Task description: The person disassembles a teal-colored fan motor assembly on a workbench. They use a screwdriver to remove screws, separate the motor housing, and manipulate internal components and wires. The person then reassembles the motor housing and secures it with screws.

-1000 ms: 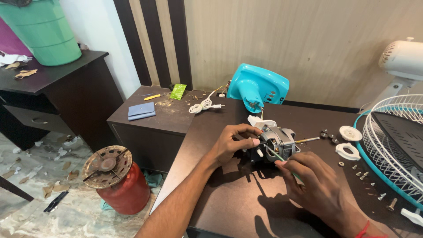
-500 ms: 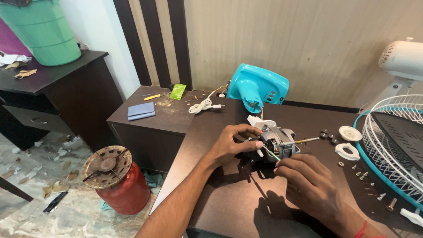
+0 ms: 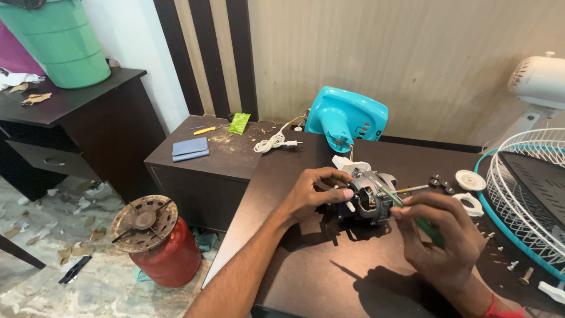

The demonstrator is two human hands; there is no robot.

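Grey metal fan motor (image 3: 369, 197) sits on the dark table (image 3: 306, 271), just in front of the teal housing (image 3: 346, 121). Left hand (image 3: 312, 194) reaches in from the left, fingers pinching the motor's end. Right hand (image 3: 444, 241), wrist bent, fingers curled around a green-handled screwdriver (image 3: 412, 213) touching the motor.

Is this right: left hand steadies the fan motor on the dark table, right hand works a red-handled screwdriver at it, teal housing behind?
Not quite. In the head view the screwdriver in the right hand has a green handle, not red. The rest stands: the left hand steadies the fan motor on the dark table, with the teal housing behind.
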